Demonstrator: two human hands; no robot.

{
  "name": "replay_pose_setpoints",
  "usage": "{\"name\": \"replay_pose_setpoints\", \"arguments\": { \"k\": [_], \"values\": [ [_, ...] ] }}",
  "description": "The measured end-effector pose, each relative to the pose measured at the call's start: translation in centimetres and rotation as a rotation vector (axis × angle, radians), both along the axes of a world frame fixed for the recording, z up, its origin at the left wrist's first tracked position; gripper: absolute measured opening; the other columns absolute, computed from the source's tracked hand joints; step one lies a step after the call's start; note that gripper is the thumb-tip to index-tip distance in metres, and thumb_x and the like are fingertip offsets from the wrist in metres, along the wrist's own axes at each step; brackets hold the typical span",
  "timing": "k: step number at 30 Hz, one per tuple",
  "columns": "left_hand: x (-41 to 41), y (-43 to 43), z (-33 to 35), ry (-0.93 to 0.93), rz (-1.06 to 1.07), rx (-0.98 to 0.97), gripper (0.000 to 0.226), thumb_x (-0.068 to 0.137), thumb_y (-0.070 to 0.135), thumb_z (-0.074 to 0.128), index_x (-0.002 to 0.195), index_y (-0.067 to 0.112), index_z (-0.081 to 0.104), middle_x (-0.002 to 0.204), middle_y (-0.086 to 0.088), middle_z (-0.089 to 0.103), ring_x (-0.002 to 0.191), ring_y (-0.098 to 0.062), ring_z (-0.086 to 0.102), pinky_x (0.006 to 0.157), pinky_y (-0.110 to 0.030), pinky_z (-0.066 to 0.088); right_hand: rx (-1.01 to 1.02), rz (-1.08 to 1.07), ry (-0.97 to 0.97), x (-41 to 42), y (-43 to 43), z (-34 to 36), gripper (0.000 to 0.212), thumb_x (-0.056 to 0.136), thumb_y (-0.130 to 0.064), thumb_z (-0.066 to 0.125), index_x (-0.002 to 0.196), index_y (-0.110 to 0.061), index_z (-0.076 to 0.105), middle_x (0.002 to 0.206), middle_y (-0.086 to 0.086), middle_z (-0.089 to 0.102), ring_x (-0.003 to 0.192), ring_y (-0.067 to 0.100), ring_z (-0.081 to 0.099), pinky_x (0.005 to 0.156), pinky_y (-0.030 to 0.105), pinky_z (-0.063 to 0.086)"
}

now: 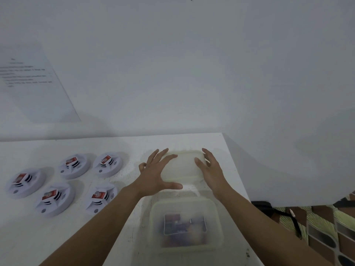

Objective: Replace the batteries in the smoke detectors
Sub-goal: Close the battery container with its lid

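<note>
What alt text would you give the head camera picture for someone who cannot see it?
A left hand and right hand, fingers spread, rest on a lidded cloudy plastic box on a white table. A second lidded box holding blurred dark items sits nearer; five white smoke detectors, each topped by a red-and-white block, lie to the left.

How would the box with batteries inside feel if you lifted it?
Probably heavy for its size: the near plastic container seems to hold several batteries. Its sides look smooth, so it may slip. It sits flat and low, so tipping seems unlikely.
</note>
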State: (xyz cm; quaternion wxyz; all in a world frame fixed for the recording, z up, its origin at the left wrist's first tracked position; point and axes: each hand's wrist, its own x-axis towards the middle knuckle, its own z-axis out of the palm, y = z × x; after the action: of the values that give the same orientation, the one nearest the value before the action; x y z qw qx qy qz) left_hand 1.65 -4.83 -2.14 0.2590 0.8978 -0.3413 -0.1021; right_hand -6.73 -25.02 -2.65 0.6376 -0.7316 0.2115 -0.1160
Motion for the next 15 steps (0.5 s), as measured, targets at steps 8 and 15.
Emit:
{"name": "replay_pose_setpoints", "arguments": {
  "k": [8,15],
  "values": [
    [-5.8,3.4,1.2,0.274,0.28,-0.413,0.058,0.083,0.069,0.056,0.136,0.052,0.04,0.15,0.019,0.034,0.142,-0.007,0.033,0.115,-0.041,0.034,-0.042,0.019,0.014,-6.3,0.6,0.9,0.05,0.096,-0.048,0.061,0.142,-0.045,0.043,0.148,-0.011,0.048,0.139,0.006,0.041,0.109,0.033,0.037],
    [-12.6,5.4,-1.4,0.372,0.315,-0.499,0.068,0.092,0.047,0.061,0.151,0.046,0.027,0.153,0.026,0.027,0.142,-0.001,0.03,0.118,-0.034,0.032,-0.02,0.068,-0.001,-11.0,3.2,-0.5,0.074,0.085,-0.034,0.08,0.146,-0.043,0.038,0.145,-0.022,0.044,0.137,-0.001,0.039,0.104,0.022,0.034]
  ]
}}
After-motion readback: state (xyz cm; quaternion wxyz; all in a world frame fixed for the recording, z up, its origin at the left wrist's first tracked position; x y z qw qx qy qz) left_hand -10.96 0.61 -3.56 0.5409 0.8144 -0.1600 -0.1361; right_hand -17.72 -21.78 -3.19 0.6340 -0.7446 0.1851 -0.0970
